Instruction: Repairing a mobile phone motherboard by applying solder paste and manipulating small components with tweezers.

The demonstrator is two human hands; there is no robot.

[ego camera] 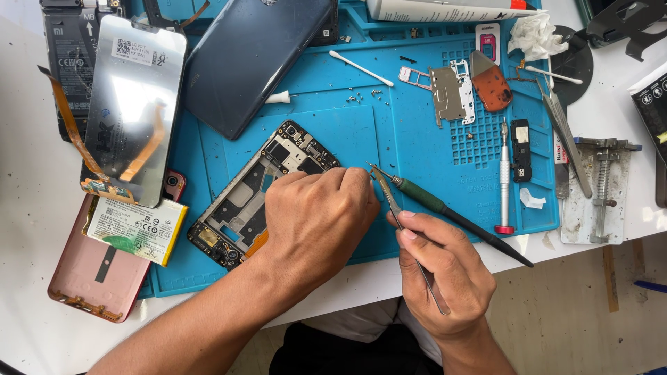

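Where the blue mat point(333, 271) meets the white table point(28, 208), a white-and-yellow labelled battery point(137, 230) lies on a pink back cover point(83, 274); a white rectangular sticker sits atop the silver screen back point(132, 104), upper left. Dark blue cover point(253, 59) lies above centre. Phone frame point(260, 187), black, stripped, diagonal on the mat, boards exposed. Left hand point(316, 219) curled closed, knuckles up, pressing on the frame's right end. Right hand point(445, 267) pinches steel tweezers point(403, 222), tips by the left fingers. Green-handled tool point(451, 212) just beside.
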